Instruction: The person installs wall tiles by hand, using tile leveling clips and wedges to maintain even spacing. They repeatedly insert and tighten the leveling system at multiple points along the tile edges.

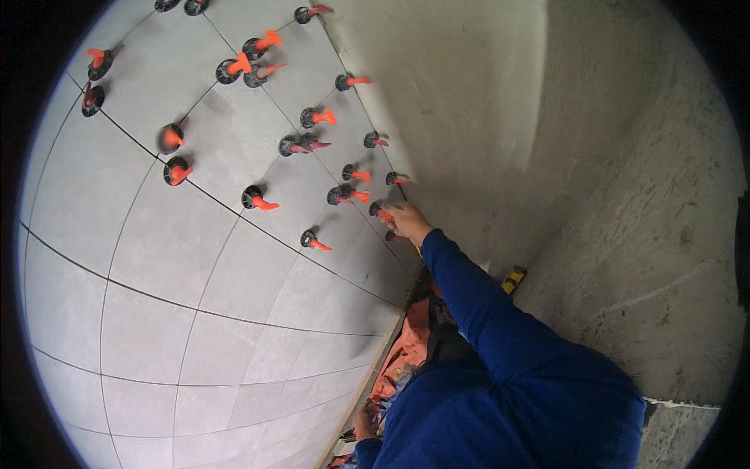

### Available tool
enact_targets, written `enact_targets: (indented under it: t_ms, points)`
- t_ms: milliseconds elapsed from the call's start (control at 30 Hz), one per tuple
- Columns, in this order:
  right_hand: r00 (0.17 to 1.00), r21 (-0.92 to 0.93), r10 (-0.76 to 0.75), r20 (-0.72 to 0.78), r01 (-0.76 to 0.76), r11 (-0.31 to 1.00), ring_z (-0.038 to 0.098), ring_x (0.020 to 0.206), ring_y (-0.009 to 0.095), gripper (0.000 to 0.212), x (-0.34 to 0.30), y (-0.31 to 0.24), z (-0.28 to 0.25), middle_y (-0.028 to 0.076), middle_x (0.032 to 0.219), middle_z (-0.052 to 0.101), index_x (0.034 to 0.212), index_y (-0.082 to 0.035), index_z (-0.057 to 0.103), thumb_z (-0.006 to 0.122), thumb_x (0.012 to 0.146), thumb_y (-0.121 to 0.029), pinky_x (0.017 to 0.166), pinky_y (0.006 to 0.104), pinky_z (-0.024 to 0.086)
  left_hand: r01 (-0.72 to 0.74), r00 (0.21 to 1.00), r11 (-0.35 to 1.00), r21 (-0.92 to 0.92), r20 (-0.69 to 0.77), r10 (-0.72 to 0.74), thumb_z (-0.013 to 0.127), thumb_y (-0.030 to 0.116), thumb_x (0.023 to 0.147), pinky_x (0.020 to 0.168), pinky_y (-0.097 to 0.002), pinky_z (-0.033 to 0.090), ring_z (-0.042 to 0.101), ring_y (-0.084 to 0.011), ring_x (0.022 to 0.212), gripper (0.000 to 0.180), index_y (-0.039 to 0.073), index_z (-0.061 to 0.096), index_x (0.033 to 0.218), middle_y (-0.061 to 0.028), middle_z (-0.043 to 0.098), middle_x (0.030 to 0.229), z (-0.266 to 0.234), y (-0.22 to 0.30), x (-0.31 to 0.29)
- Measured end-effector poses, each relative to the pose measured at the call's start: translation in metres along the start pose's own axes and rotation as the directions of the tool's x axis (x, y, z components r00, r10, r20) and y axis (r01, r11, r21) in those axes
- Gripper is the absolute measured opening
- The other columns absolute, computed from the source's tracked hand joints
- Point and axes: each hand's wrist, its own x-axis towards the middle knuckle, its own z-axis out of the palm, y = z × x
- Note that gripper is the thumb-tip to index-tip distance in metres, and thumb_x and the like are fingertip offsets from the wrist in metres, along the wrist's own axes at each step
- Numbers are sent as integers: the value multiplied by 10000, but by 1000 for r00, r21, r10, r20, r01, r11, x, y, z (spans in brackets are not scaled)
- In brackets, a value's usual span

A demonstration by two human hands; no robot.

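Large light-grey tiles [258, 148] fill the left side, with dark joints between them. Several tile levelling spacers with black round bases and orange or red handles stand along the joints, one such spacer [252, 198] near the middle. My right arm is stretched out in a blue sleeve. At its end, my right hand [408, 223] has its fingers closed on the orange handle of a tile levelling spacer [381, 211] near the tiles' right edge. Lower down, my left hand [365, 422] is beside a cluttered strip of small items; its fingers are mostly hidden.
A bare grey plastered wall [469, 102] meets the tiles on the right. Orange sheeting [406, 352] lies bunched near my body, by the tiles' lower right edge. Past my right forearm there is a yellow and black tool [513, 279].
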Motion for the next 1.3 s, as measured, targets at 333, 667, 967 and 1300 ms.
enact_targets:
  t_ms: [333,667,967,1300]
  points:
    - [951,-306,-276,-142,223,926,622,647,219,335,16,17,-4,91,745,667,845,-21,677,555,994,-295,577,377,469,-15,998,958,288,58,-2,597,237,972,828,-400,563,674,-275,1091,441,-35,583,1319,-140,672,1256,5,17,15]
    - [980,-776,-99,173,197,599,700,746,324,379,-19,16,-33,157,782,721,845,-30,727,657,912,-397,741,449,531,-454,865,826,333,387,319,511,295,1047,1003,-430,525,612,-307,1204,416,33,525,1370,-168,607,1313,103,150,47]
    - [951,-830,-143,274,309,464,688,754,350,339,-40,-5,-25,168,830,724,810,-35,728,749,830,-373,755,454,530,180,828,769,-613,517,219,461,404,1058,1031,-501,457,539,-302,1155,432,18,477,1251,-145,543,1152,326,387,50]
    - [753,-940,-642,-146,97,328,679,842,398,252,15,-38,-64,211,912,698,1027,-43,721,659,888,-245,792,491,543,264,837,746,-611,529,138,532,369,1045,918,-424,521,594,-249,966,338,32,550,1073,-110,581,1051,439,467,107]
